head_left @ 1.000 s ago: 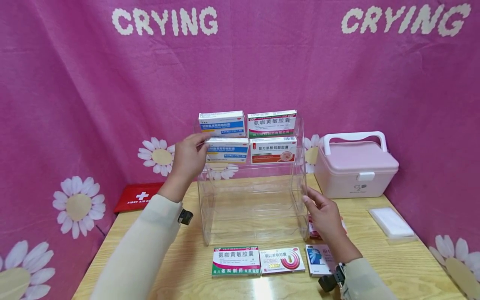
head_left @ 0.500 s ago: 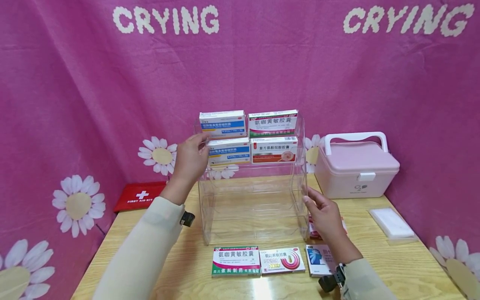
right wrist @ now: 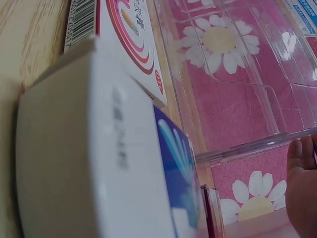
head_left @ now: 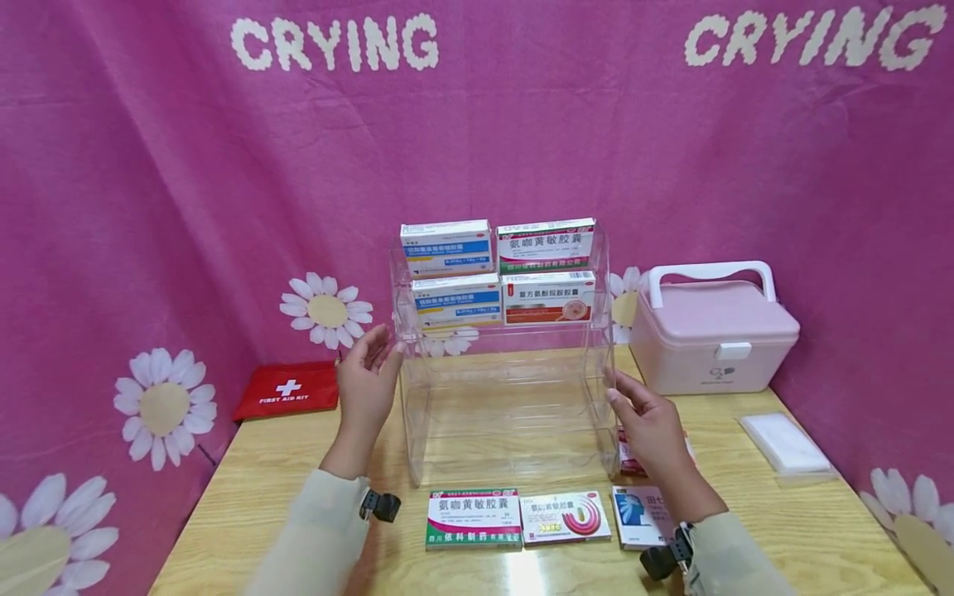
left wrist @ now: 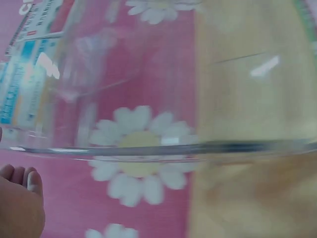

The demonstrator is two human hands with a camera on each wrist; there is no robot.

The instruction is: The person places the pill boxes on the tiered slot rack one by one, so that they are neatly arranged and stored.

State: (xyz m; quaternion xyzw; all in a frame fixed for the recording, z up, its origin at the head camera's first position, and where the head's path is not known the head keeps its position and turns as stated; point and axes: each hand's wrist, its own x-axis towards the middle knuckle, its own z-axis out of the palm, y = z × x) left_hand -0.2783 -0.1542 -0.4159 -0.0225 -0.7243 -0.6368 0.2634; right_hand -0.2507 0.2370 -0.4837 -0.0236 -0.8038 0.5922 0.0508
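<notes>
A clear acrylic tiered rack [head_left: 514, 397] stands on the table. Its top tier bears a blue-and-white medicine box [head_left: 445, 248] and a green-and-pink one [head_left: 546, 247]. On the tier below are another blue-and-white medicine box [head_left: 458, 302] and a red-and-white one [head_left: 548, 299]. Beside the rack's left side panel is my left hand [head_left: 367, 381], fingers loosely bent and nothing in them. My right hand [head_left: 654, 426] has its fingertips right at the right side panel; the right wrist view shows these fingers [right wrist: 301, 153] along the outside of the panel's edge.
In front of the rack lie a green-and-white box [head_left: 473, 520], a box with pink arcs [head_left: 566, 518] and a blue-and-white box [head_left: 639, 515]. A red box [head_left: 632, 455] is partly behind my right hand. Around stand a pink case [head_left: 711, 339], red first aid pouch [head_left: 291, 391] and white packet [head_left: 784, 443].
My left hand has left the lower blue-and-white medicine box and moved down to beside the rack's left panel. The right hand stays at the right panel.
</notes>
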